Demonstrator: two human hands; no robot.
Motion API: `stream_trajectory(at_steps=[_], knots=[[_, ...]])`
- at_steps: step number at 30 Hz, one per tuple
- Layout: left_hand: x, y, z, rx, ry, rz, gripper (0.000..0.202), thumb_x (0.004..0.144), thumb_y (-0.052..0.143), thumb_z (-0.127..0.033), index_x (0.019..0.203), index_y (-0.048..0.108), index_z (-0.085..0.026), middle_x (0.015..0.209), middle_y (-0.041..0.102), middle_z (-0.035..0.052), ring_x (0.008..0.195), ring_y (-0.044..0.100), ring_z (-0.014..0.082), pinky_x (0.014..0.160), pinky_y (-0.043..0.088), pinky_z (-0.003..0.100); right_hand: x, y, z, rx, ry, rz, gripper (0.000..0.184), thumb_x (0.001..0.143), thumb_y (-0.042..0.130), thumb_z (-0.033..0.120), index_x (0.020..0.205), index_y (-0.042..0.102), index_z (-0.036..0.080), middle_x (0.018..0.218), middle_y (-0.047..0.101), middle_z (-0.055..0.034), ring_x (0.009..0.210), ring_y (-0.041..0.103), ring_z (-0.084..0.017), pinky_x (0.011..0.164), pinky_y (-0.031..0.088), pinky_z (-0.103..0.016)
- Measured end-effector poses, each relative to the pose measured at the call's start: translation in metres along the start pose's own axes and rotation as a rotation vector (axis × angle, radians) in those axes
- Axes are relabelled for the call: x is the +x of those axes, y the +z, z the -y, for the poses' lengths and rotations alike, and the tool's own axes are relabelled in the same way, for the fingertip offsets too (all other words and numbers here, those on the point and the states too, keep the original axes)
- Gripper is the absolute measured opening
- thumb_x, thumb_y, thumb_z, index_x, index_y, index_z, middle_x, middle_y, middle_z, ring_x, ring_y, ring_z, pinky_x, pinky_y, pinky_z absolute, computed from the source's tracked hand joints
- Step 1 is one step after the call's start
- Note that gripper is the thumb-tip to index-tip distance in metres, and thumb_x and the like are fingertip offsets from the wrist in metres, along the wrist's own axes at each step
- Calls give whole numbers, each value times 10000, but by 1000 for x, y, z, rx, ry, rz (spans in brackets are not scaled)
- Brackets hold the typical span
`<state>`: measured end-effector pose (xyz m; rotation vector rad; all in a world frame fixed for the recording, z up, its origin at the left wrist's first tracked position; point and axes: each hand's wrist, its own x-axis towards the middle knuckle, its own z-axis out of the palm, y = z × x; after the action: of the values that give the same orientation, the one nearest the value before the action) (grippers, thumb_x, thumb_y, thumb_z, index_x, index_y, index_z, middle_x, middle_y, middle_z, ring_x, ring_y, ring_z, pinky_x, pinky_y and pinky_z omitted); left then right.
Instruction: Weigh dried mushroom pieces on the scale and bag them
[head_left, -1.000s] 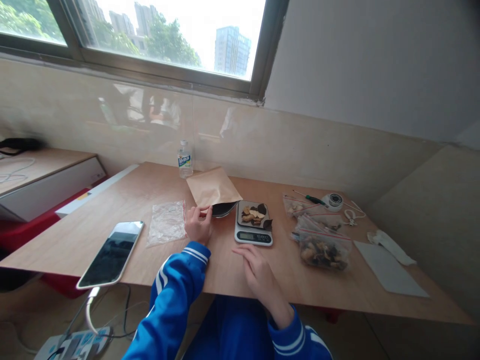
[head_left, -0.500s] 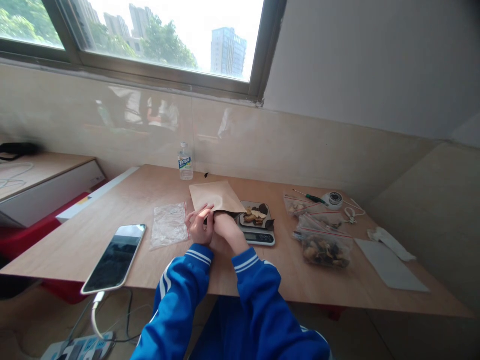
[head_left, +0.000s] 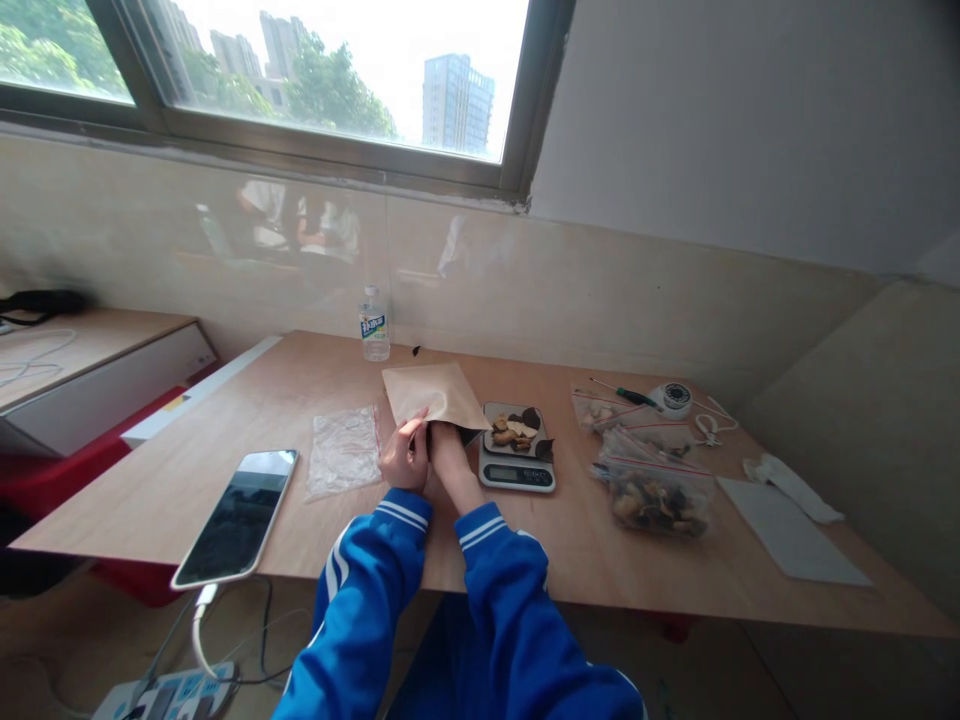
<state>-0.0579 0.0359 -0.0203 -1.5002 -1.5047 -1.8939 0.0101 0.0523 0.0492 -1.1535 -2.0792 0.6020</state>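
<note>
A brown paper bag point(head_left: 431, 390) lies on the table with its mouth toward me. My left hand point(head_left: 406, 455) is closed on the bag's near edge, pinching it at the opening. My right hand point(head_left: 448, 455) reaches into the bag; its fingers are hidden inside, and only the back of the hand and wrist show. Just right of the bag, a kitchen scale point(head_left: 517, 475) carries dried slices point(head_left: 514, 431), pale and dark. To the left lies a clear zip bag point(head_left: 343, 452), flat and crinkled.
A phone point(head_left: 238, 520) on a charging cable overhangs the near left table edge. A water bottle point(head_left: 374, 325) stands by the wall. On the right are zip bags of dried pieces point(head_left: 660, 500), a screwdriver point(head_left: 636, 397), a white roll point(head_left: 676, 400) and a white sheet point(head_left: 791, 530).
My right hand has gone deeper into the paper bag, and its forearm has shifted left, uncovering more of the scale. My left hand's fingers have drawn together on the bag's edge.
</note>
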Motion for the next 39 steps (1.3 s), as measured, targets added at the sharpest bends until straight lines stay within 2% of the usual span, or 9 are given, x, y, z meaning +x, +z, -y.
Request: stream_trajectory(at_steps=[5, 9, 12, 16, 19, 23, 28, 32, 39], knots=[[1, 0, -2, -30, -49, 47, 140, 882, 512, -229, 992, 595, -206, 1038, 716, 43, 916, 686, 168, 824, 547, 295, -24, -2, -10, -121, 48, -77, 224, 893, 451, 106, 973, 660, 102, 934, 694, -133, 837, 635, -219, 770, 478, -311], [2, -1, -4, -86, -81, 75, 142, 881, 513, -244, 989, 596, -203, 1071, 704, 49, 957, 674, 170, 829, 550, 299, -50, -10, -16, -179, -103, -269, 241, 869, 472, 86, 976, 664, 186, 967, 692, -78, 933, 597, -220, 837, 454, -349], [2, -1, -6, -105, -136, 44, 148, 882, 512, -254, 993, 592, -195, 1070, 703, 59, 957, 675, 174, 819, 556, 304, -75, -25, -20, -69, -182, -382, 217, 888, 469, 123, 950, 656, 216, 979, 693, -41, 945, 588, -195, 854, 441, -344], [2, -1, -8, -101, -154, 17, 128, 869, 539, -252, 972, 591, -197, 1060, 707, 60, 961, 674, 177, 815, 558, 305, -101, -53, -34, -5, -172, -469, 172, 907, 473, 183, 944, 638, 215, 992, 694, -41, 921, 594, -186, 846, 433, -341], [2, 0, -8, -98, -144, 22, 121, 861, 552, -256, 959, 596, -201, 1053, 709, 55, 962, 674, 179, 824, 555, 307, -106, -70, -53, -133, -121, -454, 171, 901, 481, 190, 950, 642, 214, 975, 701, -38, 875, 573, -201, 813, 427, -346], [4, 0, -9, -95, -99, 32, 105, 855, 559, -245, 941, 605, -206, 1041, 714, 42, 940, 681, 176, 850, 546, 310, -92, -80, -77, -361, -117, -324, 220, 900, 454, 156, 957, 659, 215, 961, 699, -42, 848, 555, -210, 775, 409, -346], [6, -1, -11, -64, -85, 20, 97, 860, 554, -246, 930, 604, -202, 1028, 717, 47, 944, 679, 175, 887, 533, 323, -81, -86, -84, -485, -161, -299, 253, 908, 436, 175, 962, 680, 213, 1060, 657, -76, 978, 553, -222, 811, 418, -361], [7, -2, -11, -34, -51, 47, 92, 863, 551, -244, 926, 609, -211, 1023, 719, 44, 952, 677, 177, 893, 532, 326, -112, -92, -86, -413, -129, -340, 271, 906, 432, 204, 1033, 670, 233, 1142, 607, -87, 992, 569, -224, 854, 444, -396], [9, 0, -14, -18, -19, 85, 99, 869, 537, -253, 919, 616, -219, 1014, 720, 41, 1004, 657, 186, 927, 506, 343, -187, -108, -107, -179, 61, -275, 240, 901, 417, 221, 963, 649, 229, 958, 652, -77, 912, 631, -207, 797, 517, -333]])
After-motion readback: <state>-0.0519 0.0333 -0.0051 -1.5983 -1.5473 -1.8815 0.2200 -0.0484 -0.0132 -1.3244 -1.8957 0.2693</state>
